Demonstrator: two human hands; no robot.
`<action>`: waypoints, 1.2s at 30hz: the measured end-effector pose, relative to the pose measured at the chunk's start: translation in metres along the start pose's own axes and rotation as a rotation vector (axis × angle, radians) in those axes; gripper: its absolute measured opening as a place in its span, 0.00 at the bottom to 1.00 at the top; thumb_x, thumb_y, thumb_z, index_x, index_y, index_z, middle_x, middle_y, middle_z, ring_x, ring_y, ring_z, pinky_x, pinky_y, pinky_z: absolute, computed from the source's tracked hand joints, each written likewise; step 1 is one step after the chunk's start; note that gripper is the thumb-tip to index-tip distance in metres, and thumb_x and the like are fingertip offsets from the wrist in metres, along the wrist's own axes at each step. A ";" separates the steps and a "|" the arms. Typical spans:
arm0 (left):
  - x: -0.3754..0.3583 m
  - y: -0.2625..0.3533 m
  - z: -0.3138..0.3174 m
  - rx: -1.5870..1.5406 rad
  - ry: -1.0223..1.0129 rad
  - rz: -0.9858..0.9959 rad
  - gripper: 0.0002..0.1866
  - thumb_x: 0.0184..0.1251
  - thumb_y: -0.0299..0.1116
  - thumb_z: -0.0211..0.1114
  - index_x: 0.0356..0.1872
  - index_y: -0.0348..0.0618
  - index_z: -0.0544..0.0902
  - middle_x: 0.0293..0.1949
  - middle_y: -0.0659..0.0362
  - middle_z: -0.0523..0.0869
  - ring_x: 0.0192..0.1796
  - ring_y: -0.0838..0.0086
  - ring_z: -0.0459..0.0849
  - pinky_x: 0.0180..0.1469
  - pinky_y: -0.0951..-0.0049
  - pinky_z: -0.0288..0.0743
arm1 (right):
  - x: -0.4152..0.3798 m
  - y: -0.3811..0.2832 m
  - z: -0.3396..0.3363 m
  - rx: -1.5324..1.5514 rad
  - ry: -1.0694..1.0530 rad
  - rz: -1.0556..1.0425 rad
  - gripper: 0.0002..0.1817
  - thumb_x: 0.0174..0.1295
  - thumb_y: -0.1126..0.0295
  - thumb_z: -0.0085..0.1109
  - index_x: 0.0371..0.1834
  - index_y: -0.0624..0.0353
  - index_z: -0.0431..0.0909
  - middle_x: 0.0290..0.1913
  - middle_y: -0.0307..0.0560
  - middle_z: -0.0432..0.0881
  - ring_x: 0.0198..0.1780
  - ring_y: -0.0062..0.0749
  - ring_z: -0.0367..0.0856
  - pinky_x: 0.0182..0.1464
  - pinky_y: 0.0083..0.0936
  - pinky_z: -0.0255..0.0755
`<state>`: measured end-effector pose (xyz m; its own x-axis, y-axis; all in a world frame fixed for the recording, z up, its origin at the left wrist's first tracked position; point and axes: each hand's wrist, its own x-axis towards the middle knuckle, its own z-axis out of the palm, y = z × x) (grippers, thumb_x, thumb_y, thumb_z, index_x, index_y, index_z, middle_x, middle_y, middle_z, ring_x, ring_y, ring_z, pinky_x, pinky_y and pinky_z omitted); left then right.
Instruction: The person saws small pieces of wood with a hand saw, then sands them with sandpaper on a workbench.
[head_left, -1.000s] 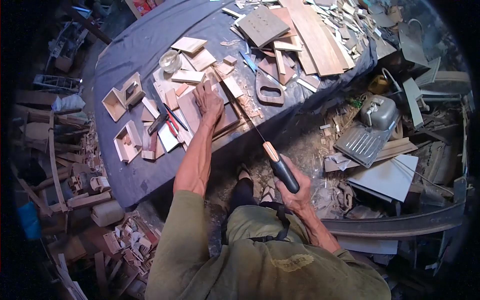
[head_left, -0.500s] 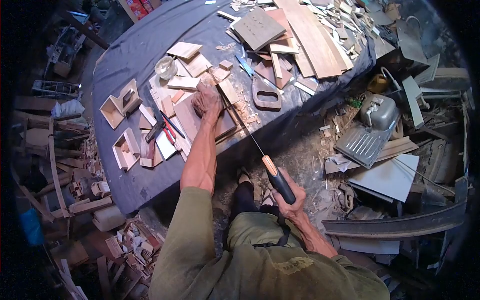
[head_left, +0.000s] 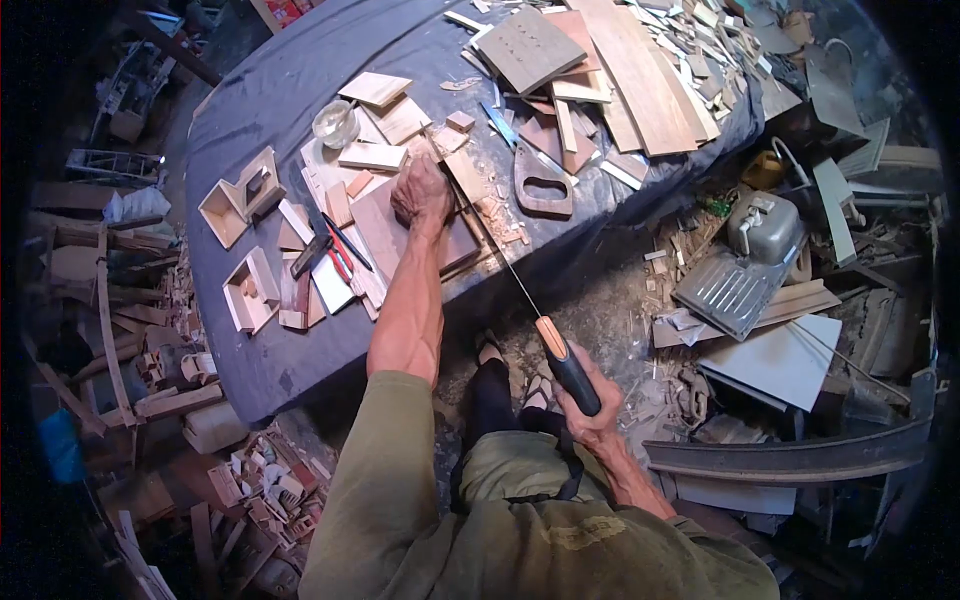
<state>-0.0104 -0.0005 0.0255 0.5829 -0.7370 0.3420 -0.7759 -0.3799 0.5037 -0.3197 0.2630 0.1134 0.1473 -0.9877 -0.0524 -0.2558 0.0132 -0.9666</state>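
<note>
My right hand (head_left: 592, 402) is wrapped round the black and orange handle of a handsaw (head_left: 567, 365). Its thin blade runs up and left over the table edge, passing close to the right of my left hand (head_left: 422, 192). Fingers curled, my left hand bears down on a piece of wood on a brown board (head_left: 375, 215); most of that piece is hidden beneath it. Beside the blade lie a light wood piece (head_left: 464, 174) and sawdust (head_left: 500, 218). A second handsaw (head_left: 543, 190), with a wide grip, rests to the right.
On the dark-covered table (head_left: 300, 375) are a glass jar (head_left: 335, 122), small wooden boxes (head_left: 250, 290), red-handled pliers (head_left: 340, 262), and stacked boards (head_left: 530, 50). A metal sink (head_left: 740, 265) and scrap wood lie on the floor to the right; more offcuts (head_left: 275, 490) lie at lower left.
The handsaw in my right hand has drawn back slightly towards my body. My left hand stays at the same place on the wood. The view has shifted a little.
</note>
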 end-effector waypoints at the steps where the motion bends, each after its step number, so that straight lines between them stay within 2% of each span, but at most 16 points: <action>1: 0.002 0.002 -0.002 0.042 -0.031 -0.040 0.22 0.77 0.45 0.49 0.36 0.41 0.86 0.39 0.44 0.89 0.40 0.42 0.86 0.42 0.43 0.77 | -0.007 0.000 -0.001 -0.030 0.025 -0.056 0.34 0.54 0.81 0.65 0.69 0.61 0.75 0.39 0.54 0.89 0.36 0.28 0.89 0.42 0.25 0.80; 3: 0.007 0.005 -0.004 0.006 -0.056 -0.058 0.23 0.78 0.47 0.48 0.39 0.41 0.87 0.40 0.42 0.88 0.42 0.40 0.86 0.45 0.43 0.77 | -0.021 0.001 -0.009 -0.099 0.077 -0.174 0.34 0.53 0.81 0.65 0.68 0.62 0.76 0.38 0.54 0.89 0.36 0.28 0.88 0.41 0.24 0.80; 7: 0.006 0.001 -0.004 -0.018 -0.079 -0.022 0.22 0.77 0.47 0.48 0.44 0.44 0.87 0.43 0.41 0.88 0.43 0.39 0.86 0.47 0.42 0.77 | -0.018 -0.011 -0.012 -0.063 0.095 -0.117 0.33 0.52 0.80 0.64 0.68 0.62 0.77 0.38 0.55 0.89 0.37 0.28 0.89 0.41 0.23 0.79; 10: 0.009 -0.009 0.004 -0.026 -0.018 0.076 0.22 0.77 0.46 0.48 0.39 0.41 0.87 0.41 0.43 0.89 0.41 0.42 0.87 0.43 0.43 0.78 | -0.012 -0.012 -0.007 -0.038 0.112 -0.078 0.33 0.53 0.80 0.64 0.68 0.62 0.77 0.38 0.55 0.89 0.37 0.28 0.89 0.41 0.22 0.79; 13: 0.008 -0.010 0.006 -0.018 -0.006 0.051 0.23 0.77 0.47 0.49 0.39 0.40 0.87 0.40 0.43 0.89 0.41 0.41 0.87 0.44 0.44 0.78 | -0.012 -0.012 -0.008 -0.060 0.100 -0.142 0.33 0.53 0.79 0.64 0.68 0.63 0.77 0.38 0.55 0.89 0.37 0.27 0.89 0.42 0.22 0.78; 16: 0.009 -0.003 0.000 -0.044 -0.044 0.012 0.24 0.77 0.48 0.49 0.40 0.40 0.87 0.39 0.43 0.89 0.41 0.41 0.87 0.46 0.44 0.78 | -0.023 -0.009 -0.010 -0.054 0.036 0.028 0.33 0.53 0.80 0.65 0.68 0.64 0.77 0.41 0.57 0.90 0.40 0.28 0.90 0.44 0.22 0.79; 17: 0.009 -0.001 -0.001 0.009 -0.061 -0.078 0.24 0.77 0.48 0.49 0.39 0.40 0.87 0.39 0.43 0.89 0.42 0.41 0.87 0.47 0.44 0.78 | -0.024 -0.008 -0.011 -0.073 0.065 -0.087 0.33 0.53 0.80 0.65 0.68 0.64 0.77 0.41 0.57 0.90 0.40 0.28 0.90 0.44 0.22 0.79; 20: 0.006 0.000 -0.006 -0.002 -0.086 -0.030 0.22 0.76 0.49 0.49 0.43 0.45 0.87 0.40 0.41 0.88 0.46 0.41 0.86 0.49 0.43 0.77 | -0.028 -0.002 -0.012 -0.056 0.100 -0.072 0.32 0.53 0.80 0.65 0.67 0.64 0.77 0.41 0.56 0.90 0.40 0.28 0.90 0.44 0.22 0.79; 21: 0.006 -0.005 -0.002 -0.052 -0.032 -0.010 0.22 0.77 0.49 0.49 0.42 0.44 0.86 0.40 0.40 0.88 0.46 0.41 0.86 0.49 0.43 0.77 | -0.020 -0.003 -0.007 -0.063 0.142 -0.121 0.32 0.53 0.80 0.64 0.66 0.63 0.78 0.39 0.54 0.89 0.38 0.26 0.88 0.43 0.22 0.79; 24: 0.012 -0.011 0.004 -0.025 -0.044 0.003 0.21 0.76 0.48 0.49 0.43 0.44 0.86 0.40 0.40 0.88 0.46 0.41 0.86 0.49 0.44 0.77 | -0.013 -0.007 -0.011 -0.072 0.166 -0.063 0.31 0.54 0.79 0.64 0.66 0.63 0.79 0.38 0.53 0.89 0.36 0.24 0.87 0.41 0.22 0.78; 27: 0.008 -0.001 -0.005 -0.018 -0.053 -0.055 0.19 0.76 0.46 0.51 0.42 0.44 0.86 0.36 0.42 0.88 0.42 0.41 0.86 0.46 0.42 0.76 | -0.013 -0.008 -0.016 -0.044 0.099 -0.033 0.32 0.53 0.80 0.64 0.67 0.62 0.78 0.38 0.53 0.89 0.35 0.23 0.86 0.41 0.22 0.78; 30: 0.003 -0.006 -0.004 -0.016 0.079 0.160 0.15 0.73 0.39 0.55 0.36 0.42 0.86 0.38 0.45 0.87 0.45 0.45 0.84 0.49 0.47 0.75 | -0.011 -0.009 -0.019 -0.030 0.057 -0.022 0.33 0.52 0.81 0.64 0.67 0.63 0.77 0.39 0.54 0.89 0.36 0.26 0.88 0.41 0.23 0.79; 31: -0.002 -0.001 -0.004 0.043 0.198 0.165 0.11 0.70 0.36 0.58 0.35 0.43 0.85 0.39 0.48 0.85 0.46 0.49 0.81 0.48 0.48 0.74 | -0.012 -0.008 -0.020 -0.017 0.050 -0.019 0.33 0.52 0.81 0.64 0.68 0.63 0.77 0.39 0.55 0.89 0.36 0.26 0.89 0.41 0.23 0.79; 34: -0.002 -0.003 -0.003 -0.027 0.333 0.259 0.11 0.72 0.36 0.57 0.36 0.41 0.83 0.43 0.49 0.83 0.49 0.50 0.79 0.48 0.48 0.73 | -0.010 -0.008 -0.017 -0.081 0.065 -0.123 0.34 0.52 0.81 0.64 0.68 0.64 0.76 0.41 0.56 0.90 0.37 0.29 0.90 0.42 0.24 0.80; 35: 0.005 -0.025 0.009 -0.126 0.091 0.284 0.11 0.72 0.36 0.58 0.41 0.40 0.83 0.50 0.48 0.83 0.54 0.48 0.79 0.55 0.49 0.72 | -0.010 -0.012 -0.017 -0.073 0.049 -0.087 0.34 0.53 0.81 0.64 0.68 0.64 0.76 0.41 0.56 0.90 0.38 0.28 0.90 0.42 0.24 0.80; 36: 0.004 -0.027 0.003 -0.103 0.054 0.320 0.11 0.72 0.36 0.58 0.42 0.41 0.83 0.51 0.47 0.83 0.56 0.48 0.78 0.57 0.49 0.71 | -0.009 -0.017 -0.017 -0.059 0.037 -0.091 0.34 0.53 0.81 0.64 0.68 0.64 0.76 0.41 0.56 0.90 0.37 0.27 0.89 0.42 0.24 0.80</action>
<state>0.0120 0.0053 0.0110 0.3277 -0.7783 0.5357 -0.8948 -0.0737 0.4403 -0.3331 0.2690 0.1342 0.1372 -0.9895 0.0448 -0.2991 -0.0845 -0.9505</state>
